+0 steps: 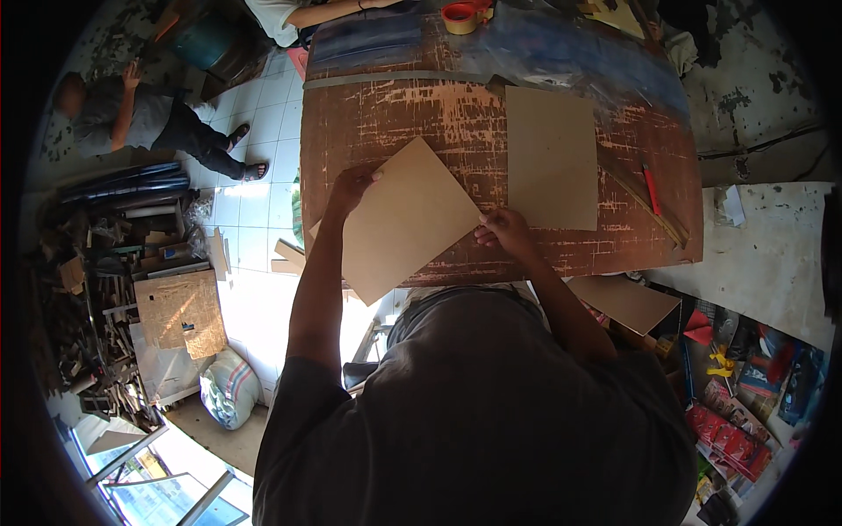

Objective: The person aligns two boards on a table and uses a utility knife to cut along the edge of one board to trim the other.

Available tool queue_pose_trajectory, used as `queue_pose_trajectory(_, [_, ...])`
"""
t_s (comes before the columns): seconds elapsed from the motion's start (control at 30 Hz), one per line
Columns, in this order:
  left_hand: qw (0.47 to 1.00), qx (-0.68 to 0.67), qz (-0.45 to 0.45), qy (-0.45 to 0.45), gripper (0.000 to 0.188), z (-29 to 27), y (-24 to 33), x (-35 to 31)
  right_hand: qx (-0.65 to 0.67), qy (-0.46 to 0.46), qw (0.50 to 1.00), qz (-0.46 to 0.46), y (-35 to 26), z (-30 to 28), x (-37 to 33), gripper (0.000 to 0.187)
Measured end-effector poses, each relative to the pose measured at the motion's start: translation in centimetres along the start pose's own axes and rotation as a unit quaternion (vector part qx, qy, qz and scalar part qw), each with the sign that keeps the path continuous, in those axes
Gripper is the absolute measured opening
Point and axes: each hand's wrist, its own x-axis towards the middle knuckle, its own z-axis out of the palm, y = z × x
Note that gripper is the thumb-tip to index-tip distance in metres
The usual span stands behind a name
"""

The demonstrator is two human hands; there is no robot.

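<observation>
A square tan board (pixel 403 223) is held at a slant over the near left edge of the worn brown table (pixel 421 114). My left hand (pixel 353 188) grips its upper left edge, thumb on top. At the board's right corner, my right hand (pixel 506 231) pinches it between thumb and fingers. A second tan board (pixel 553 158) lies flat on the table to the right of my hands. Beyond it rest a red cutter or pen-like tool (pixel 651 188) and a long thin wooden strip (pixel 645 195).
Clear plastic sheeting (pixel 561 53) and a roll of tape (pixel 460 17) lie at the table's far side. Another person's arm (pixel 342 12) rests there. Someone in dark trousers (pixel 193 136) is on the left. Scrap wood (pixel 96 307) and a white sack (pixel 231 388) stand lower left.
</observation>
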Motion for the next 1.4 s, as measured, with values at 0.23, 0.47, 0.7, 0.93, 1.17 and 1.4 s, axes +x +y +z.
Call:
queue_pose_trajectory(0.23, [0.970,-0.220,-0.085,0.053,0.028,-0.6,1.3,-1.9,0.038,-0.047,0.998,-0.023,-3.2,1.3,-0.8,0.031])
queue_pose_trajectory(0.47, [0.928,-0.268,-0.129,0.222,0.030,-3.6,0.7,-6.1,-0.092,-0.190,0.964,-0.163,-4.7,7.0,-1.1,0.035])
queue_pose_trajectory(0.7, [0.783,-0.457,-0.156,0.393,0.032,0.6,4.4,-15.4,-0.087,-0.145,0.949,-0.267,-7.3,7.2,-2.4,0.038])
queue_pose_trajectory(0.93, [0.702,-0.482,-0.205,0.483,0.034,10.6,5.7,-24.9,-0.172,-0.252,0.921,-0.242,-6.4,5.9,-3.1,0.038])
queue_pose_trajectory(1.17, [0.540,-0.443,-0.229,0.678,0.032,18.3,1.4,-33.9,-0.149,-0.464,0.849,-0.206,-2.2,8.2,-3.3,0.036])
queue_pose_trajectory(1.4, [0.414,-0.305,-0.298,0.804,0.032,20.7,-1.2,-48.9,-0.173,-0.511,0.836,-0.097,-3.6,7.8,-5.7,0.041])
